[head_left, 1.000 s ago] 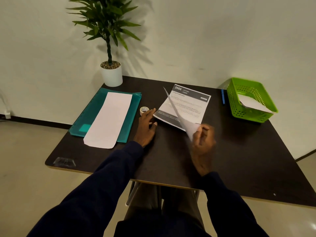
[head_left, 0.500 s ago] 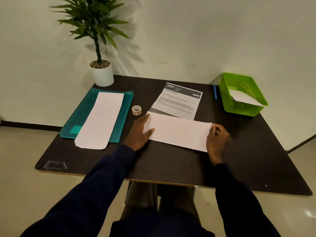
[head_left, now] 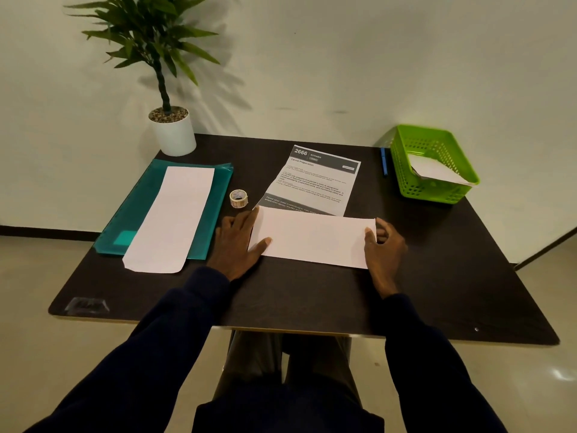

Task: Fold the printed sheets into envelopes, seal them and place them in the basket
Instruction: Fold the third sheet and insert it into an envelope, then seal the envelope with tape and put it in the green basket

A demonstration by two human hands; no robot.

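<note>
A: Nearest entries?
B: One left hand [head_left: 239, 242], flat, fingers straight, thumb pressing the left end of the white paper [head_left: 315, 239]; one right hand [head_left: 382, 248] pinching its right end. Paper lies on the table [head_left: 312, 295].
A: Farther back?
B: One printed sheet [head_left: 315, 179], partly under it; tape roll [head_left: 239, 198] to its left; green basket [head_left: 437, 192], far right.

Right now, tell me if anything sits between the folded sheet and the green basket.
Only a blue pen, lying flat left of the green basket; otherwise bare table from the folded sheet across.
</note>
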